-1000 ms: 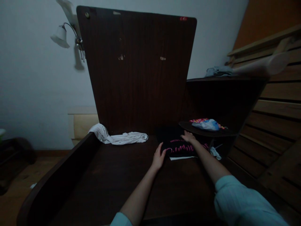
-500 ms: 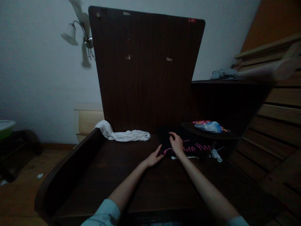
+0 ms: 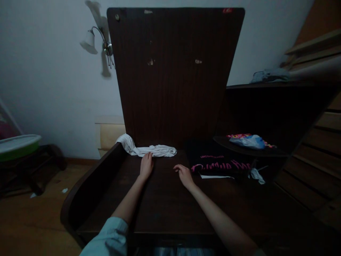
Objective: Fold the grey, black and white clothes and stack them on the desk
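Observation:
My left hand (image 3: 146, 165) reaches over the dark wooden desk (image 3: 160, 209), its fingers stretched forward to the front edge of a crumpled white cloth (image 3: 162, 150). Whether the fingertips press on the cloth I cannot tell. My right hand (image 3: 183, 175) hovers above the desk with loosely bent fingers and nothing in them. Just to its right lies a black folded garment (image 3: 210, 161) with pink lettering. A white strip (image 3: 217, 176) pokes out from under the garment's front edge.
A small shelf (image 3: 221, 143) over the garment bears a plastic bag (image 3: 250, 141). Behind the desk rises a tall dark panel (image 3: 173, 78). A raised side board (image 3: 87, 188) bounds the left. A green basin (image 3: 20, 149) rests on a dark stand farther left.
Both hands have left the black garment and moved left. My left hand is now at the white cloth, my right over the bare desk beside the garment. The view has shifted slightly left.

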`<state>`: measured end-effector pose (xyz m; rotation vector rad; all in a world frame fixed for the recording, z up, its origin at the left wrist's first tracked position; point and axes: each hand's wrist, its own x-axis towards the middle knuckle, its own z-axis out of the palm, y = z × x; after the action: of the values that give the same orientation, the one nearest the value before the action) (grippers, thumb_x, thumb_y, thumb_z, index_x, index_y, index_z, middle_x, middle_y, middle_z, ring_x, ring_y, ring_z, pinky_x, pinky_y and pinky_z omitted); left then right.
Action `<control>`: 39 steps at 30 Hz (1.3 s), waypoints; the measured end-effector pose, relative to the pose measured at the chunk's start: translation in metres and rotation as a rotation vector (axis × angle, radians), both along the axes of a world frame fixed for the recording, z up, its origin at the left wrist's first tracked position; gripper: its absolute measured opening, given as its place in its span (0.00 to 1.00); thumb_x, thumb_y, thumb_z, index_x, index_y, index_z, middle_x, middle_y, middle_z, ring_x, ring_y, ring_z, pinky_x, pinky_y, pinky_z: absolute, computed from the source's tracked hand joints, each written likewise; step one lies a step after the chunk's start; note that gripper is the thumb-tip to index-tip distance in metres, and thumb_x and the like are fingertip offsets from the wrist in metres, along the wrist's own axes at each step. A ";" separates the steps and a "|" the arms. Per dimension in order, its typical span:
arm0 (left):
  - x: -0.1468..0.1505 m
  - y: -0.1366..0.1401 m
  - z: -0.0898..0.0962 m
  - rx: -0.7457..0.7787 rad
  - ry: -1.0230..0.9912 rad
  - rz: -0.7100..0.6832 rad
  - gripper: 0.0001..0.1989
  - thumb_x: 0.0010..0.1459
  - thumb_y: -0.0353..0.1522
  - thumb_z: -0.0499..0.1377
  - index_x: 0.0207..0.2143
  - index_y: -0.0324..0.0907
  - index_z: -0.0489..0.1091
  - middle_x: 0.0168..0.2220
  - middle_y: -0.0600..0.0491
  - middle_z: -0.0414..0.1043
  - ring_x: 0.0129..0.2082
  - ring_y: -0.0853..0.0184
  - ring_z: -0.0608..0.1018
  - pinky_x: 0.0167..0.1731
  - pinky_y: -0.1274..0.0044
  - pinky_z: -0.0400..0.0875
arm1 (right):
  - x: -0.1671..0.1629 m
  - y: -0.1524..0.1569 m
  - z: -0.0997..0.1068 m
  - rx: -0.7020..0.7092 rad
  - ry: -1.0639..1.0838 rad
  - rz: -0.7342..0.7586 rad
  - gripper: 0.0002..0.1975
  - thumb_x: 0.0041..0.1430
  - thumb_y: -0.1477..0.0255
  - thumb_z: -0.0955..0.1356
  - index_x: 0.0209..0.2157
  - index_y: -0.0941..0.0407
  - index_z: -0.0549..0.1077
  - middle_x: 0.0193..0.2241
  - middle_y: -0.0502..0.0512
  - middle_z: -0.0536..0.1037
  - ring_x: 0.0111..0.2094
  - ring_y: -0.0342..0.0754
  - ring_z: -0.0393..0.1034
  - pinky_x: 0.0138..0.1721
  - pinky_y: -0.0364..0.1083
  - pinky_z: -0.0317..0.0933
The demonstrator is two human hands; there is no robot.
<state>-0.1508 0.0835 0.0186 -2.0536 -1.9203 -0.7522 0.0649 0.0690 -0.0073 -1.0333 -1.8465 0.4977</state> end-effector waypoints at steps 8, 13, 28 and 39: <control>-0.002 0.014 0.000 -0.150 0.075 0.253 0.17 0.56 0.23 0.43 0.42 0.35 0.67 0.52 0.40 0.61 0.55 0.55 0.59 0.50 0.65 0.53 | 0.001 0.005 -0.001 -0.211 0.179 -0.008 0.16 0.38 0.85 0.55 0.24 0.56 0.69 0.20 0.48 0.73 0.23 0.43 0.70 0.29 0.43 0.64; 0.020 -0.001 0.008 -0.255 0.109 0.130 0.16 0.56 0.22 0.42 0.41 0.29 0.65 0.40 0.36 0.69 0.44 0.57 0.71 0.44 0.70 0.60 | -0.001 0.002 0.000 -0.137 0.046 0.008 0.14 0.43 0.82 0.58 0.28 0.55 0.70 0.27 0.51 0.75 0.28 0.45 0.70 0.31 0.45 0.65; 0.048 -0.028 0.028 -0.310 -0.294 -0.539 0.14 0.57 0.34 0.46 0.34 0.41 0.69 0.32 0.52 0.73 0.32 0.68 0.73 0.36 0.78 0.65 | 0.001 -0.002 -0.007 0.035 -0.296 -0.066 0.13 0.43 0.81 0.62 0.33 0.57 0.70 0.51 0.60 0.63 0.53 0.52 0.56 0.52 0.54 0.52; -0.034 -0.017 0.042 -0.495 0.083 0.222 0.19 0.49 0.36 0.56 0.42 0.35 0.67 0.44 0.38 0.69 0.42 0.53 0.72 0.36 0.71 0.65 | -0.004 -0.023 0.016 0.147 -0.642 -0.300 0.11 0.47 0.82 0.61 0.33 0.55 0.69 0.34 0.58 0.71 0.38 0.52 0.64 0.35 0.47 0.60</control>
<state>-0.1845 0.0668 0.0607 -2.0226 -2.4128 -0.1437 0.0612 0.0465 0.0084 -1.4470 -2.1746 -0.1759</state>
